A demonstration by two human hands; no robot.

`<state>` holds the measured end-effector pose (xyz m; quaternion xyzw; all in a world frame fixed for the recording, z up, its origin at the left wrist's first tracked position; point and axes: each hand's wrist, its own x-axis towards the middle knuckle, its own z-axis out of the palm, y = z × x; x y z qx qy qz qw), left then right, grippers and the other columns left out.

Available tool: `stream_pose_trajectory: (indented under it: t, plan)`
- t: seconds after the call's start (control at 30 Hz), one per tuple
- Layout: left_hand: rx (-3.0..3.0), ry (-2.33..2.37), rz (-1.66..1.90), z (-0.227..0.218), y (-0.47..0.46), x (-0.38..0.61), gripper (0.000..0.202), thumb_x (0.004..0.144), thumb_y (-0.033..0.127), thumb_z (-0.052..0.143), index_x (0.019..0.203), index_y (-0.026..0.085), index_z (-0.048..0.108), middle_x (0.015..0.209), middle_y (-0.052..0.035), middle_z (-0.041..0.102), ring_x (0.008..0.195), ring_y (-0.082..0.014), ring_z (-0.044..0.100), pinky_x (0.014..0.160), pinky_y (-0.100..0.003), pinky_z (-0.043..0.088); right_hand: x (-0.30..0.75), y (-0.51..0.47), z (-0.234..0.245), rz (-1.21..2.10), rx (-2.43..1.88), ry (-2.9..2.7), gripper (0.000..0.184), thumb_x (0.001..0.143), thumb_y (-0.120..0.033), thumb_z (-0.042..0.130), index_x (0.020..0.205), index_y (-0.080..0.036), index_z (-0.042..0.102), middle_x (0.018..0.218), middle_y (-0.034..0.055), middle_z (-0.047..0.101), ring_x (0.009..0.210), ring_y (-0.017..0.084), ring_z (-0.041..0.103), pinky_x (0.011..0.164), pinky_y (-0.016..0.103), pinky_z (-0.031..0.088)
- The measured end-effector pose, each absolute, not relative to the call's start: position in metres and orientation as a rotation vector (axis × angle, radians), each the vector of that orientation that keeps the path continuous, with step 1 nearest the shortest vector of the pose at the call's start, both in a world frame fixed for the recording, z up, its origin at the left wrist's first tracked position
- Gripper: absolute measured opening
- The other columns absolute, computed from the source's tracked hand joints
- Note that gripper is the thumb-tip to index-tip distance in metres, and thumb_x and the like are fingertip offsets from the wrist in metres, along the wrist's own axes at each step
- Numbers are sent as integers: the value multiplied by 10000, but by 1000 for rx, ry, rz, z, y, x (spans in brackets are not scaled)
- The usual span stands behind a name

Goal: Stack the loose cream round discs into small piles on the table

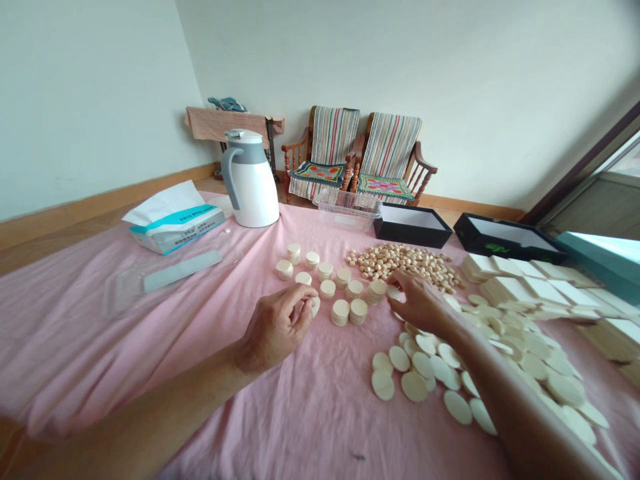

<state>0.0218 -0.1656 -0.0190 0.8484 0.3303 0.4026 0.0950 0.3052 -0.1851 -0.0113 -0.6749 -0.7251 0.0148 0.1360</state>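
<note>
Small stacks of round pale wooden discs [341,311] stand in a loose group on the pink cloth [300,413]. My left hand [280,327] is closed at the group's near left side, its thumb and fingers curled against a stack of wooden discs [315,306] that they partly hide. To the right of the group, my right hand [417,300] pinches a wooden disc [395,294] between thumb and fingers, close beside another stack [376,291]. Many loose discs [414,386] lie in a spread pile under and around my right forearm.
Behind my right hand is a heap of small wooden beads [400,259]. Square wooden pieces [520,293] are stacked at the right. Black box trays [413,225], a clear plastic container [345,208], a white jug [257,190] and a tissue pack [175,223] stand farther back.
</note>
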Motion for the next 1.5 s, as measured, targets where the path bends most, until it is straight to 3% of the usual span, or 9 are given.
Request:
stream_pose_trajectory:
  t: [0.27,0.43,0.57,0.7,0.93,1.23,1.33,1.5]
  plan:
    - [2503,990,1172,-19,-166,22,108,851,177,509,928,168,584,716,23,641,468,-63,455,516,-183,376,313,-191,-3,177,-2141,-2086,231,730,-232,562,952,-170,561,870,63,651,787,181,579,654,260,347]
    - [2513,986,1167,-18,-165,22,109,847,177,506,916,169,590,708,24,641,466,-59,456,509,-180,373,309,-202,8,174,-2316,-2145,207,738,-331,572,881,-183,544,812,62,653,704,192,575,560,270,281]
    - [2519,1001,1185,-20,-165,21,123,849,175,502,938,172,588,688,28,631,472,-65,463,512,-184,372,304,-203,4,100,-2328,-2232,136,724,-270,547,818,-172,540,842,99,649,715,204,569,550,279,250]
    - [2524,993,1180,-20,-165,21,119,849,163,504,937,175,584,694,29,625,483,-66,467,517,-184,371,308,-201,6,109,-2358,-2157,78,707,-234,522,761,-181,539,785,77,629,671,187,540,545,279,260]
    - [2518,992,1165,-19,-165,22,104,855,172,498,924,173,576,682,33,615,479,-64,463,512,-184,364,307,-192,5,69,-1990,-2114,219,649,-141,508,862,-183,536,898,62,583,816,185,528,700,271,357]
    - [2521,982,1173,-19,-165,22,99,853,158,507,922,172,577,691,36,611,485,-61,456,522,-181,363,314,-186,-12,169,-1833,-2217,393,639,-74,488,1015,-173,546,1055,86,588,1009,214,525,881,305,367]
    - [2521,976,1175,-19,-165,21,91,856,160,508,915,172,576,679,39,598,485,-60,452,522,-182,357,314,-185,-15,184,-1803,-2231,398,666,-89,495,1054,-161,545,1057,95,593,1020,220,530,886,312,370]
    - [2526,988,1156,-20,-165,21,105,854,159,501,925,170,578,674,37,591,489,-64,459,521,-185,354,311,-184,-18,200,-1853,-2217,278,685,-109,501,956,-150,553,967,98,609,931,214,554,807,289,386]
